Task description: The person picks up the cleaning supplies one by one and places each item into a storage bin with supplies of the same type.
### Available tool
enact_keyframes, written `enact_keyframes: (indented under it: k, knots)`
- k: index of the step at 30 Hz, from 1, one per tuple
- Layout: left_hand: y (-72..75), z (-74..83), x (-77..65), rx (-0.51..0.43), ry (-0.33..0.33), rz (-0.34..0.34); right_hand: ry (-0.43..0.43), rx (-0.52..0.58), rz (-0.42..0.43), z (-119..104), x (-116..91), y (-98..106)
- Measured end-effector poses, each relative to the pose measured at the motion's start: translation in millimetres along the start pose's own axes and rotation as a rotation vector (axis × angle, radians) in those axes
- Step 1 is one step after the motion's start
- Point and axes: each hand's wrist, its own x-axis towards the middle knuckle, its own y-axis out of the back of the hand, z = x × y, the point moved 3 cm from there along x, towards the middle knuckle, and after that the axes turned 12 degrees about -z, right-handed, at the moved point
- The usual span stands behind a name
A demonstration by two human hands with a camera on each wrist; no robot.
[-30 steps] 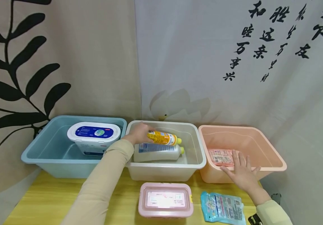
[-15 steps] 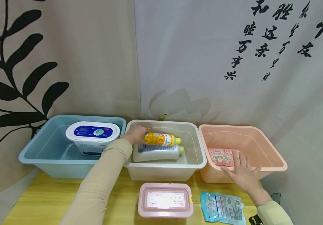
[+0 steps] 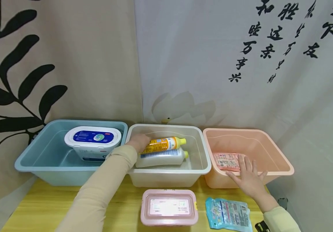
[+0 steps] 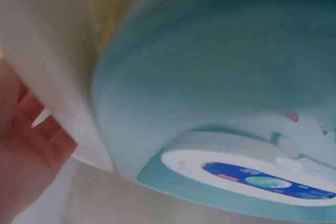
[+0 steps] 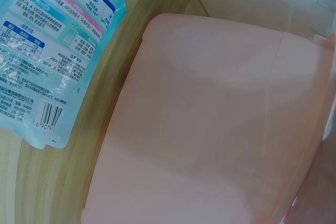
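In the head view my left hand [image 3: 138, 142] reaches into the cream bin [image 3: 166, 178] and holds the bottom end of a yellow bottle [image 3: 161, 145] with a yellow cap. Its fingertips are hidden there; the left wrist view shows the fingers [image 4: 48, 129] curled inward beside the bin wall. The yellow bottle lies slanted, cap to the right, over a white bottle [image 3: 163, 158] with a yellow-green cap. My right hand [image 3: 249, 180] rests with spread fingers on the front rim of the peach bin [image 3: 241, 140], which contains a pink packet [image 3: 226, 161].
Left of the cream bin stands a blue bin [image 3: 47, 154] with a white lidded tub [image 3: 93, 145] in it. A pink lidded box [image 3: 169, 207] and a light-blue pouch [image 3: 228, 214] lie on the wooden table [image 3: 125, 206] in front. Printed curtains [image 3: 102, 64] hang close behind the bins.
My left hand has moved left and slightly down in the cream bin. The yellow bottle has swung so its bottom end sits lower and its cap higher. My right hand stays on the rim.
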Motion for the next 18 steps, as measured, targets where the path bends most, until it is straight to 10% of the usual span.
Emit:
enact_keyframes:
  k: [18]
  knots:
    - [7.9, 0.9, -19.1, -0.135, 0.019, -0.071, 0.005, -0.014, -0.006, -2.9, -1.8, 2.5]
